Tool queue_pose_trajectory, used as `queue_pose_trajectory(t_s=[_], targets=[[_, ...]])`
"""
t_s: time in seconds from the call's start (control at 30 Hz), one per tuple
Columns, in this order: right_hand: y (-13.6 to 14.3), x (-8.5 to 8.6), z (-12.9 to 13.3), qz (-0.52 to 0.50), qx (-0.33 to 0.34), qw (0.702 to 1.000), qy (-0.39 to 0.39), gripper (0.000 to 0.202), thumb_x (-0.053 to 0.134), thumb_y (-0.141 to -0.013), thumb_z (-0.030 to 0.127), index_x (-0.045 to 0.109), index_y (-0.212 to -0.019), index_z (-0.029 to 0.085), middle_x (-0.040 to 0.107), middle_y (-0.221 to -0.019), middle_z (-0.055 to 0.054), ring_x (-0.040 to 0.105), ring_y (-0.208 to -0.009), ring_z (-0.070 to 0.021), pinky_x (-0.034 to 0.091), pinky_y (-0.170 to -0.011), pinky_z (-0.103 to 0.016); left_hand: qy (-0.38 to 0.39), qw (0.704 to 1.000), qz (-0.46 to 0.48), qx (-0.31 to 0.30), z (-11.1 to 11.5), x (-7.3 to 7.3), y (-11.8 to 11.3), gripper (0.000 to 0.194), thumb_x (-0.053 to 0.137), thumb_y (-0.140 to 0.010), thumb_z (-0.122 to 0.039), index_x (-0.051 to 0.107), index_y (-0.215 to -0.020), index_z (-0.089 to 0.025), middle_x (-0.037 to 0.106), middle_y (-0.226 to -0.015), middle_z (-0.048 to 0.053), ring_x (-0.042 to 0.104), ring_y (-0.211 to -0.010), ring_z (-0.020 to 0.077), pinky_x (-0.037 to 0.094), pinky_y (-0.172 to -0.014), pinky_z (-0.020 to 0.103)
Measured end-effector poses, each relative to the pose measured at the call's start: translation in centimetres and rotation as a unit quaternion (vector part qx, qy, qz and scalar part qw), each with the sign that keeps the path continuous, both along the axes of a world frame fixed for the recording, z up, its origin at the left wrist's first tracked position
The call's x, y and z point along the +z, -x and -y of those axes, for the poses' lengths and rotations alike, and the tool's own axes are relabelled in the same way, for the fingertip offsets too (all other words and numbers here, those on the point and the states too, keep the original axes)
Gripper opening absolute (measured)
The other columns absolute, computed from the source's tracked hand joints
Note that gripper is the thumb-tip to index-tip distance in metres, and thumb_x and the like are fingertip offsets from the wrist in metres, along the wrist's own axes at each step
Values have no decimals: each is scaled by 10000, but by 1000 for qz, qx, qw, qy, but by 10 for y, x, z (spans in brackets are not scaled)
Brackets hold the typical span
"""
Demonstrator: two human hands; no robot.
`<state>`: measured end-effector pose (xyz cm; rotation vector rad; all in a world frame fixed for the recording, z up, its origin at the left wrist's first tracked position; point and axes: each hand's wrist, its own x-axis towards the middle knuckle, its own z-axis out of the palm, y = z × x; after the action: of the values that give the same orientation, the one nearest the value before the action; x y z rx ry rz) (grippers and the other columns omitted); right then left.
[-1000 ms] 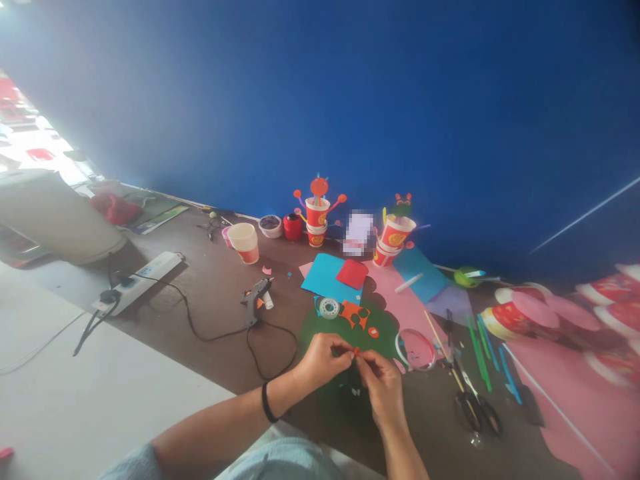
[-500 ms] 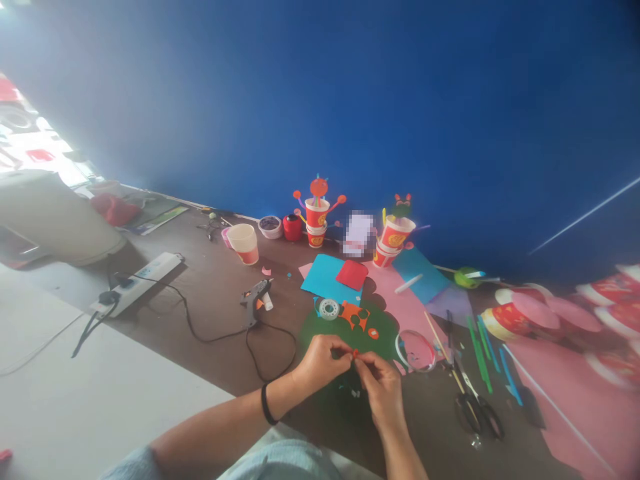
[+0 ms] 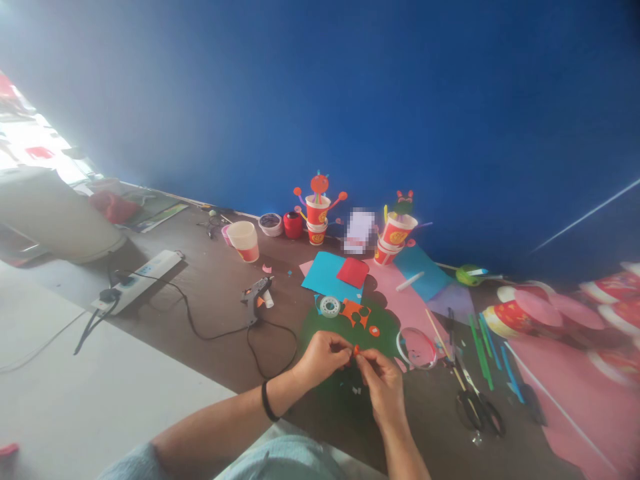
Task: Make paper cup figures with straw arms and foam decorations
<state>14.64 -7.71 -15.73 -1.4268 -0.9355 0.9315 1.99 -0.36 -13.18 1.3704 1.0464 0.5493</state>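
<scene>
one small orange piece [image 3: 357,349] is pinched in right hand [image 3: 384,383]; left hand [image 3: 321,360] bunched at it, grip unclear; green paper [image 3: 387,331] underneath.

Orange scrap [image 3: 357,349] partly hidden by the fingertips of the left hand [image 3: 323,358] and right hand [image 3: 383,380], too small to identify; white card [image 3: 359,231] pixelated; rightmost paper cups [image 3: 620,313] blurred, cut by right edge; pale container [image 3: 55,213] cut by left edge.
</scene>
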Motion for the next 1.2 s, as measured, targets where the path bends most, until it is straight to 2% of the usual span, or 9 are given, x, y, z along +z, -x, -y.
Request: queue_pose_trajectory(t_s=[0.2,0.37,0.47,0.63,0.77,0.87,0.97,1.1,1.2], targets=[[1,2,-1,5,-8,1000,-1,213,620,-775,371,684,-765,168,558,-581,17,470,-524,-117,352,-471,-206,-3,1000,19,11,1,3,2,147,586,-669,-229,652,-732,-113,646,-604,30,583,-531,129,446,-497,212],[1,-2,0,14,-6,1000,-6,211,616,-776,365,691,-789,169,564,-580,18,515,-552,-131,392,-501,-212,-114,992,-48,2,3,7,3,124,565,-673,-197,657,-661,-115,662,-629,39,585,-592,134,440,-559,211],[2,0,2,25,-5,1000,-8,196,615,-780,347,693,-810,169,595,-608,12,551,-587,-142,422,-533,-217,-145,987,-68,1,4,8,2,127,550,-675,-172,665,-664,-117,669,-644,35,580,-598,127,428,-569,202],[3,5,1,51,0,998,-21,189,605,-790,329,697,-825,168,662,-691,-16,608,-648,-164,475,-600,-240,-175,982,-75,-5,5,10,3,138,540,-683,-142,676,-691,-118,682,-668,39,597,-612,132,432,-579,197],[4,5,1,88,-18,995,-43,174,604,-786,318,699,-809,174,679,-753,-45,625,-715,-189,491,-675,-279,-219,971,-89,-29,9,15,6,191,526,-712,-117,707,-768,-144,711,-764,45,635,-701,155,454,-661,217],[6,6,2,115,-30,991,-56,154,611,-779,309,702,-814,190,675,-763,-51,615,-715,-188,481,-689,-288,-218,972,-77,-39,12,18,8,260,491,-737,-84,710,-851,-166,720,-847,43,649,-777,162,461,-717,224],[8,6,2,121,-29,991,-59,152,625,-766,317,703,-825,201,680,-789,-57,612,-739,-193,476,-717,-297,-220,971,-82,-40,14,21,9,264,475,-753,-73,704,-845,-167,715,-843,46,646,-779,163,460,-709,226],[6,5,1,91,-37,994,-40,164,639,-752,343,683,-780,188,679,-751,-47,615,-705,-185,480,-682,-280,-247,963,-92,-59,12,22,9,228,482,-769,-95,694,-815,-166,702,-823,53,632,-772,165,449,-704,231],[3,2,1,52,-44,997,-19,201,612,-779,365,652,-790,168,643,-669,-17,584,-603,-152,461,-568,-241,-214,974,-66,-30,7,19,7,178,506,-750,-105,670,-801,-153,691,-793,48,623,-742,153,456,-695,234]])
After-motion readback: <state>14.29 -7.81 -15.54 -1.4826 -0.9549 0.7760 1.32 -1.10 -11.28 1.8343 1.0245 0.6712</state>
